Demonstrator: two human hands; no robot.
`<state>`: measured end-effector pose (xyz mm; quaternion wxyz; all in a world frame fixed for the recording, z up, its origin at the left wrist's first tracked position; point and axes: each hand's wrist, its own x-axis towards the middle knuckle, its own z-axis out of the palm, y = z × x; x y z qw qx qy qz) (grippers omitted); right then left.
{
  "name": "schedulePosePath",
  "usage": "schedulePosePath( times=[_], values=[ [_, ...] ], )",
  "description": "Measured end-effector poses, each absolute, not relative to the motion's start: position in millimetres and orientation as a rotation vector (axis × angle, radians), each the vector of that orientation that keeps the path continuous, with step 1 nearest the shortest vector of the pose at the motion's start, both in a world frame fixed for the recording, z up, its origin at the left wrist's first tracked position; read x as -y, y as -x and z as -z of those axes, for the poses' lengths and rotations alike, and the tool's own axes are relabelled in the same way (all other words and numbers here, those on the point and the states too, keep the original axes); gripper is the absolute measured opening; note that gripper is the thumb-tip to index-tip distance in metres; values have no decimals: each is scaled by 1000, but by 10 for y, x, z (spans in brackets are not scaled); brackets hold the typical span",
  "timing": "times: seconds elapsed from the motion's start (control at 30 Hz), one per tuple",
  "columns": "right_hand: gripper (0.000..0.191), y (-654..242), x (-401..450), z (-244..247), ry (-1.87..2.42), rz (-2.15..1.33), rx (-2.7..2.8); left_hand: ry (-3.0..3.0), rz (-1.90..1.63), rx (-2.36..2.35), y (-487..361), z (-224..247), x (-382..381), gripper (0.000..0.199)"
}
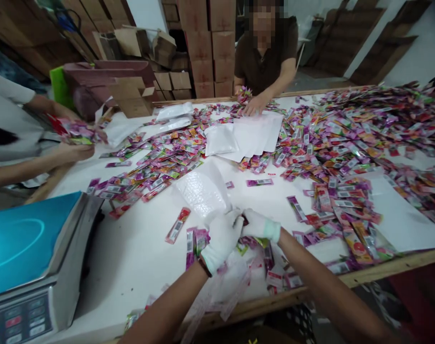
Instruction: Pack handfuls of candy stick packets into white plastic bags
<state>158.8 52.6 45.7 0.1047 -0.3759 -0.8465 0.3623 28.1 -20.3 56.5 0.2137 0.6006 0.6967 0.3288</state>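
My left hand (222,239), in a white glove, is closed at the near end of a shiny white bubble mailer (203,188) and overlaps its edge. Close against it, my right hand (258,224), gloved too, has its fingers pinched together. Something small and dark red shows between the fingertips, too little of it to name. Purple and green sachets (199,240) lie beside and beneath my hands. An orange-red sachet (178,225) rests alone to the left of the mailer.
A scale (27,248) with a blue top stands at left. Heaped sachets (346,129) spread across the white table (110,253). White mailers (256,134) lie farther back. A co-worker's hand (258,102) reaches in across the table; another person's hands (77,143) hold sachets at left.
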Motion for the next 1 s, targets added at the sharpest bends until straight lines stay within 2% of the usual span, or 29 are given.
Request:
schedulePosePath(
  times=[0.1, 0.17, 0.27, 0.37, 0.47, 0.57, 0.63, 0.73, 0.83, 0.9, 1.0],
  values=[
    [43, -1820, -708, -445, 849, -1499, 2132, -1269, -1193, -1808, -59, -690, 82, 20],
    [44, -1922, -776, -407, 783, -1662, 1733, -976, -1314, -1699, 48, -780, 8, 22],
    [33, -1894, -806, -390, 894, -1479, 1528, -781, -1372, -1579, 84, -879, -94, 24],
    [18, -1740, -801, -450, 920, -1196, 1712, -846, -1336, -1616, 29, -859, -177, 25],
    [22, -1632, -801, -448, 827, -981, 2081, -1048, -1219, -1774, -34, -704, -192, 25],
    [24, -1599, -775, -260, 775, -968, 2330, -1190, -1144, -1832, -92, -520, -103, 22],
    [24, -1586, -722, -84, 821, -931, 2343, -1425, -1012, -1908, -131, -441, -9, 16],
    [20, -1565, -637, 85, 994, -825, 2320, -1974, -500, -2118, -171, -396, 118, 24],
    [19, -1587, -705, 40, 1022, -939, 2395, -2227, -81, -2169, -160, -389, 187, 25],
    [19, -1623, -892, -63, 1037, -1017, 2380, -2208, 7, -2169, -130, -387, 206, 24],
    [21, -1620, -1288, -188, 1419, -884, 2158, -2131, -7, -2194, -87, -383, 225, 24]
  ],
)
